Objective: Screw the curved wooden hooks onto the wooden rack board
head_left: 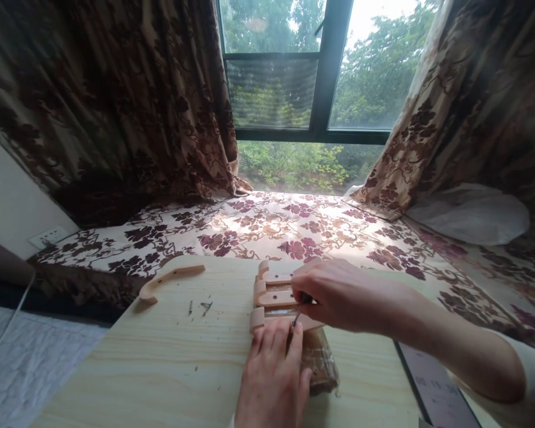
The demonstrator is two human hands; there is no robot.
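Observation:
Several curved, pale wooden pieces [276, 297] with dark screw holes lie side by side near the middle of the wooden board [169, 362]. My left hand [274, 368] lies flat over the nearest piece, fingers spread. From the right, my right hand [316, 291] is closed round the dark handle of a screwdriver [305, 298], whose thin shaft points down at a screw just beyond my left fingertips. Underneath is a brown block in clear wrapping [323, 362], jutting out beside my left hand.
One separate curved wooden piece [173, 276] lies at the board's back left. A few small screws [206, 308] are scattered in front of it. A dark-edged device with a lit screen [437, 380] is under my right forearm. Beyond the board spreads flowered cloth [267, 229].

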